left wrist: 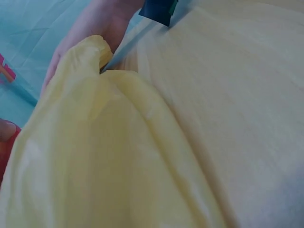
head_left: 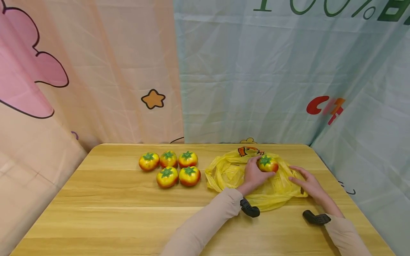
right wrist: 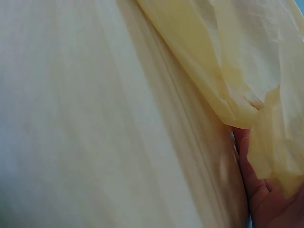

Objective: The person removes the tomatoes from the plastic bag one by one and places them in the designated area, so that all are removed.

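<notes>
My left hand point(head_left: 255, 174) grips a yellow-and-red tomato point(head_left: 268, 164) with a green leafy top, thumb and fingers on opposite sides of it. Under and around that hand spreads a crumpled yellow plastic bag point(head_left: 224, 174). My right hand point(head_left: 310, 182) holds the bag's right edge, thumb and forefinger apart at the tips. In the right wrist view the bag's rim point(right wrist: 273, 156) drapes over this hand point(right wrist: 270, 204) and hides most of its fingers. A fingertip of the left hand point(left wrist: 6, 130) shows on the red tomato in the left wrist view.
Several more tomatoes point(head_left: 168, 177) stand in two rows on the wooden table point(head_left: 128, 220), left of the bag. Patterned curtains point(head_left: 243, 81) hang behind the table and along its sides. A black wrist device point(head_left: 250, 208) sits on each arm.
</notes>
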### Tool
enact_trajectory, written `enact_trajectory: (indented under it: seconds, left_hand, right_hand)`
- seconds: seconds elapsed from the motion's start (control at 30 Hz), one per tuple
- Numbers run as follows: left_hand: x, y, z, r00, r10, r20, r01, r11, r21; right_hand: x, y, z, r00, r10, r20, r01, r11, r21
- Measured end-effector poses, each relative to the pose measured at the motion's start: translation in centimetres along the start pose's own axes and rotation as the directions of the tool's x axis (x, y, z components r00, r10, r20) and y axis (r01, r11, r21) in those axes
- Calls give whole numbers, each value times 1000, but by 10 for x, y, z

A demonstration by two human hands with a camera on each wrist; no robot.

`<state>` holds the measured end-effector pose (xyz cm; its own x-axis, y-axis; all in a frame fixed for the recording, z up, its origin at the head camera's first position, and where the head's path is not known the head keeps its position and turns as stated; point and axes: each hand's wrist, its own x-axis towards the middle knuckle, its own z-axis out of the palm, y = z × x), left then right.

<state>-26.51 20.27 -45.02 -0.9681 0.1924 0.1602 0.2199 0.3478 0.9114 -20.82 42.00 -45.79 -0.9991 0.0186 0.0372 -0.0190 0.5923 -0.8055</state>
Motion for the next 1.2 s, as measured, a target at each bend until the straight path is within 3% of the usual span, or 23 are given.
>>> enact_trajectory:
  seconds: [0.27, 0.5, 0.73, 1.2]
  left_hand:
    - [-2, 4, -14, 1000, -7, 14, 8, 1000, -24]
    - [-4, 8, -43, 998, 47, 38, -47, 999, -14]
    - [-11, 14, -70, 999, 20, 42, -18, 999, -48]
    - [-31, 27, -111, 995, 63, 81, -59, 997, -54]
  right_hand:
    - [-4, -3, -1, 1000, -21, -14, 21, 1000, -15]
    - [-2, -4, -2, 1000, -28, -5, 28, 999, -41]
    - [-2, -8, -4, 998, -64, 4, 64, 997, -42]
    - [-1, -10, -4, 995, -96, -32, 91, 987, -132]
